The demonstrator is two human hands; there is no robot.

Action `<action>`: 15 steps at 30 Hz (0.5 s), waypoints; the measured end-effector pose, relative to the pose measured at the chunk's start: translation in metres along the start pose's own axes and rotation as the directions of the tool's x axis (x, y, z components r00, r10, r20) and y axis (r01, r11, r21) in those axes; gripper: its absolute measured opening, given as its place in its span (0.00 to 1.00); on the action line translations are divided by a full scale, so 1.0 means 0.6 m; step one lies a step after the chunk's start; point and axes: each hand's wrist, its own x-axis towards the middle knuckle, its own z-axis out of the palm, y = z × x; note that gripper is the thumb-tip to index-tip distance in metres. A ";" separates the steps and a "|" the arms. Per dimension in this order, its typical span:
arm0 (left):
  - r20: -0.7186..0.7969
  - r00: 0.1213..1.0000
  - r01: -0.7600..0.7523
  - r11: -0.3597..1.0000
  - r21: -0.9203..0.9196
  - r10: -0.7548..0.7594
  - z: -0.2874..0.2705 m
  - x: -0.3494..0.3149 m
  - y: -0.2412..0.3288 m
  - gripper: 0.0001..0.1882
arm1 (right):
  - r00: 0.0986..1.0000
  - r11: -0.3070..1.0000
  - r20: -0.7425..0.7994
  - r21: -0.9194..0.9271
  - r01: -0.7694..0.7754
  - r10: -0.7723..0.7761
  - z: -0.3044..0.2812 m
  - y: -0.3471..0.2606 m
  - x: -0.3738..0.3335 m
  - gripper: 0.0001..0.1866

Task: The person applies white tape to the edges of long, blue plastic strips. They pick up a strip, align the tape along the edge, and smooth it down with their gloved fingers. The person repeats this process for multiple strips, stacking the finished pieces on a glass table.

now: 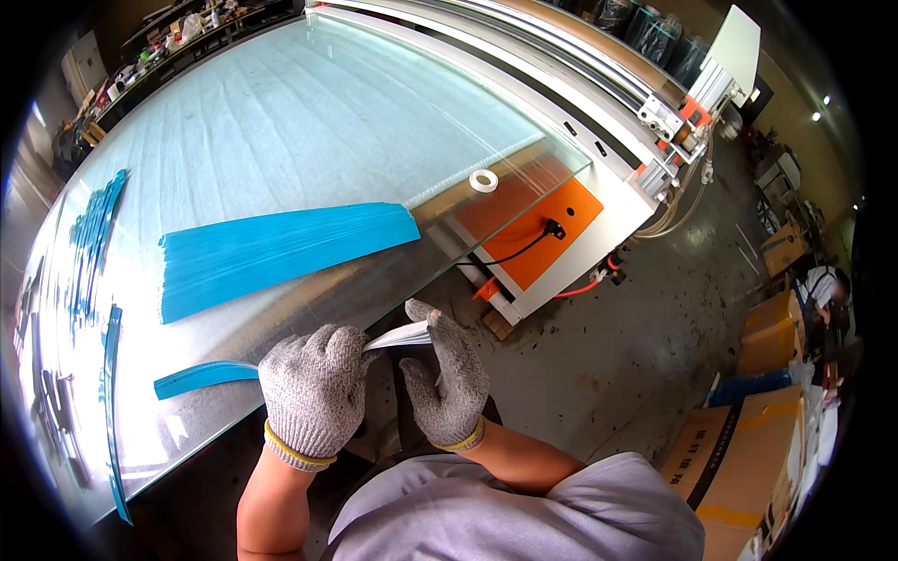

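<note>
Blue at one end and whitish at the other, a thin strip (206, 378) crosses the lower middle of the frame, its middle hidden by the gloved left hand (315, 391), whose grip is curled around it. Its whitish end meets the gloved right hand's (451, 379) fingers; whether that grip pinches it, I cannot tell. Above, a broad blue bundle (290, 257) lies on the glass-topped worktop (355, 122), near a white ring (475, 180). Glare blurs narrow blue strips (110, 206) at far left; dark vignetting cuts off cardboard boxes (753, 449) lower right.
</note>
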 end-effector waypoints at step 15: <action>0.076 0.997 0.035 0.991 -0.128 -0.025 -0.003 0.001 0.003 0.06 | 0.981 0.950 -0.082 0.275 -0.148 0.177 0.001 0.000 0.020 0.34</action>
